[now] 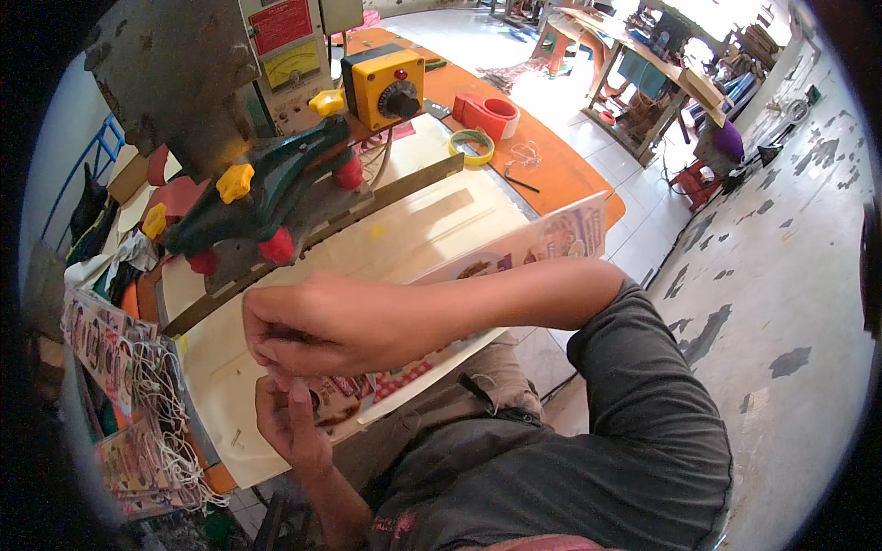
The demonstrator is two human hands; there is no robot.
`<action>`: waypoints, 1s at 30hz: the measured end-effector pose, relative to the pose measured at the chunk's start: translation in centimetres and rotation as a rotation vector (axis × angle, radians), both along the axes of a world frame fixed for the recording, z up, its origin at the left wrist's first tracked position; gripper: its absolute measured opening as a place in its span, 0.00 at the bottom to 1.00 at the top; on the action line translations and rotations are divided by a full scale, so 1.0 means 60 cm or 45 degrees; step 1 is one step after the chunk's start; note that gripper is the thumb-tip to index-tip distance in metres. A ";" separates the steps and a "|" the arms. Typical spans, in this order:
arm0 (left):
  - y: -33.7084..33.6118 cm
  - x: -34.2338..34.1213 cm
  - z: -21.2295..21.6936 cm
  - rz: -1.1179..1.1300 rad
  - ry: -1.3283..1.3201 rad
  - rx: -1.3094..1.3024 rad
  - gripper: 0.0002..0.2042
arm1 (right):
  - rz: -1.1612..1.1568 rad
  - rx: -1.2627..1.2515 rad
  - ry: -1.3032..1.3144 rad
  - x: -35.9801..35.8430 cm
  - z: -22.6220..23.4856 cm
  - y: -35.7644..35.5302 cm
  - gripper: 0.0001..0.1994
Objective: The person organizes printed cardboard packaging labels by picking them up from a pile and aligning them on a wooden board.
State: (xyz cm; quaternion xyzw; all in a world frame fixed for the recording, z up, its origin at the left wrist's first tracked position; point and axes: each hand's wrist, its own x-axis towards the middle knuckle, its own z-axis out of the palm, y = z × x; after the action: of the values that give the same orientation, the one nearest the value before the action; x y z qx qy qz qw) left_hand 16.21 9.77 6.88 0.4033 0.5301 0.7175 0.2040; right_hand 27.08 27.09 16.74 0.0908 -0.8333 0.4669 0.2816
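The printed sheet (pixel 514 253) lies slantwise across the near edge of the worktop (pixel 432 225), its far end rising toward the right edge, its near end hidden under the hands. The right hand (pixel 322 321) lies over that near end with its fingers (pixel 266 335) curled in a pinch; what they grip is too small to tell, perhaps a bit of string. The left hand (pixel 289 422) comes up from below the near edge, thumb raised against the sheet's underside, fingers bent around its lower margin.

To do this well, the person would probably keep the sheet pressed flat against the worktop with the left thumb so the margin does not buckle, and work the pinch close to the edge, where the fingers have most control.

At the worktop's left edge hangs a stack of like sheets with white strings (pixel 156 404). Behind the pale pad stands a dark green press (pixel 266 188) with yellow and red knobs, and past it, toward the far edge, a yellow switch box (pixel 384 87), a yellow tape ring (pixel 471 145) and a red tape holder (pixel 487 112).
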 end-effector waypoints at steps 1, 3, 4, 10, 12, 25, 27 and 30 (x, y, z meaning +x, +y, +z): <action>-0.003 -0.004 -0.011 0.043 0.005 -0.025 0.11 | 0.114 -0.095 -0.079 0.006 -0.001 -0.001 0.06; -0.006 -0.002 -0.013 0.153 0.066 -0.024 0.12 | 0.081 0.023 -0.079 0.026 0.001 0.008 0.06; -0.011 -0.002 -0.013 0.266 0.125 -0.013 0.13 | 0.049 0.150 -0.081 0.036 0.002 0.014 0.06; -0.085 -0.119 -0.082 0.225 -0.019 0.030 0.15 | -0.455 0.844 -0.529 0.150 0.007 0.076 0.09; -0.118 -0.157 -0.082 0.218 -0.083 0.033 0.16 | -0.657 1.035 -0.621 0.183 0.005 0.095 0.09; -0.258 -0.317 -0.057 0.589 -0.271 0.162 0.18 | -2.164 1.573 -1.040 0.845 -0.094 0.438 0.14; -0.262 -0.308 -0.048 0.623 -0.256 0.157 0.18 | -2.579 1.020 -1.377 0.879 -0.102 0.459 0.12; -0.230 -0.300 -0.057 0.596 -0.284 0.129 0.16 | -2.429 0.457 -0.987 0.912 -0.107 0.486 0.16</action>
State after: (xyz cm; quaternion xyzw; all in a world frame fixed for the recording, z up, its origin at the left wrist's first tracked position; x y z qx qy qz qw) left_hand -1.80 -4.03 3.43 0.1978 0.5465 0.8108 0.0692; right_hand 81.82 56.26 10.32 -0.7202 -0.6495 -0.0827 0.2292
